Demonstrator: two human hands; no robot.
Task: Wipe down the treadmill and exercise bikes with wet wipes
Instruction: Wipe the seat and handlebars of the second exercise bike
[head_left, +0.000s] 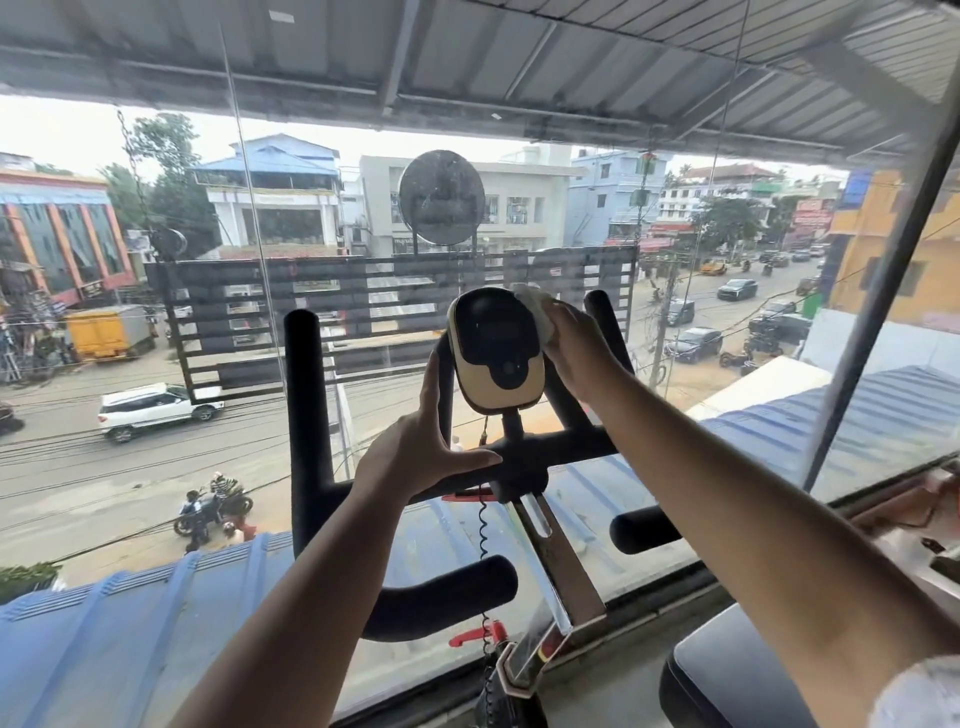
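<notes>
An exercise bike's black handlebars (306, 415) fill the middle of the head view, with a beige and black console (496, 348) on a short stem above the crossbar. My right hand (576, 353) holds a white wet wipe (535, 304) pressed against the console's upper right edge. My left hand (415, 452) reaches up to the left of the console, fingers straight along the upright bar behind it and thumb lying on the crossbar. A coiled black cable (483, 525) hangs below the stem.
A large glass window (156, 312) stands right behind the handlebars, looking down on a street. The chrome handlebar post (556, 566) and a red adjustment lever (478, 634) sit lower down. A black padded seat (737, 670) lies at the lower right.
</notes>
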